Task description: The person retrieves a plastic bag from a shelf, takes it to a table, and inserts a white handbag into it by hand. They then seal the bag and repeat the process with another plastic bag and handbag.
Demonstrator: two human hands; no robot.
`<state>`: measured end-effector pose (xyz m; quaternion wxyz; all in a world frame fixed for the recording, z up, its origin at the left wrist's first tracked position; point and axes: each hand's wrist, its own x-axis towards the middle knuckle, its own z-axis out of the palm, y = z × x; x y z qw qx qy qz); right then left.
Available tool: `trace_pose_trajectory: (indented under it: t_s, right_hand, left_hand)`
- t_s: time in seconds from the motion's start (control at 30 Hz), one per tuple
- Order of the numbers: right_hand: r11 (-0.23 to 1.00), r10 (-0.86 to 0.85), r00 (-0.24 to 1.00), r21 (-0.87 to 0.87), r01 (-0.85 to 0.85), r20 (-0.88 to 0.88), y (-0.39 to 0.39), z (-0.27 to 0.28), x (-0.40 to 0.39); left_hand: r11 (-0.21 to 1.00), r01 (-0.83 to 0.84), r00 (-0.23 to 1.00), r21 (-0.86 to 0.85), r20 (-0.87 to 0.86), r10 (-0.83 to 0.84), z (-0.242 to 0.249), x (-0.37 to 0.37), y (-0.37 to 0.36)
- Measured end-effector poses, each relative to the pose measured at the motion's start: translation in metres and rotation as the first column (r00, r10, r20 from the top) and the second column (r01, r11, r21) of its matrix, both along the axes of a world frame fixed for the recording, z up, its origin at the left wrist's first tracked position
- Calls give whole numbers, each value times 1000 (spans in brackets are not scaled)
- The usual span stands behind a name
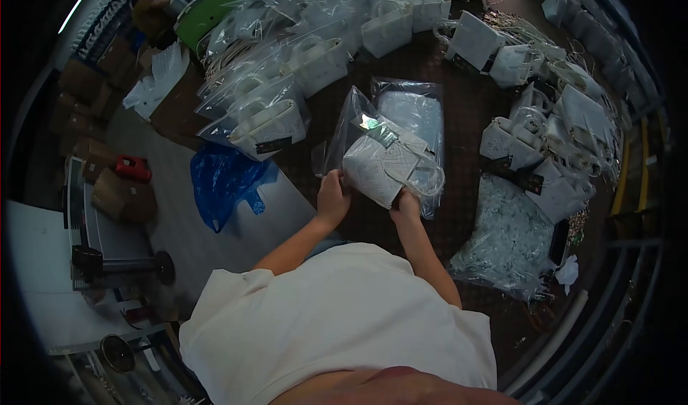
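A white handbag (383,165) with a textured surface lies tilted between my two hands, its looped handle to the right. My left hand (333,198) is closed at the bag's lower left edge. At the lower right corner, my right hand (407,206) grips it with the fingertips partly hidden. A clear plastic bag (349,118) spreads behind the handbag's upper left side, and a shiny tag (381,130) lies across its top. Under and beyond them is a flat stack of clear plastic bags (416,107) on the dark table (322,222).
Several wrapped white handbags (315,68) line the table's far left side. Unwrapped white handbags (519,136) pile up at the right, above a large clear sack (505,240). A blue plastic bag (226,183) and cardboard boxes (123,193) are to the left.
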<state>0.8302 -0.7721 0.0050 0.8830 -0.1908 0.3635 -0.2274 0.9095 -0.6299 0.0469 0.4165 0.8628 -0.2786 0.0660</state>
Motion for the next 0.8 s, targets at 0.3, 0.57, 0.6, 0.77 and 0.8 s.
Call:
trace_pose_trajectory:
  t_s: [0.3, 0.57, 0.6, 0.77, 0.8]
  right_hand:
    - [999, 42, 990, 15, -44, 134, -3, 11, 5]
    - [997, 32, 993, 71, -40, 116, -7, 19, 10]
    - [998, 8, 996, 62, -14, 91, -7, 19, 11]
    - [990, -40, 998, -136, 47, 52, 5, -4, 6]
    - [977, -76, 997, -204, 67, -35, 10, -15, 6]
  left_hand:
    - [999, -54, 982, 11, 180, 51, -4, 22, -3]
    - [991, -13, 999, -135, 49, 19, -21, 15, -8]
    - [989, 50, 995, -139, 87, -38, -23, 12, -7]
    - [988, 74, 973, -138, -208, -102, 40, -10, -10]
    - [977, 96, 969, -190, -208, -136, 47, -9, -13]
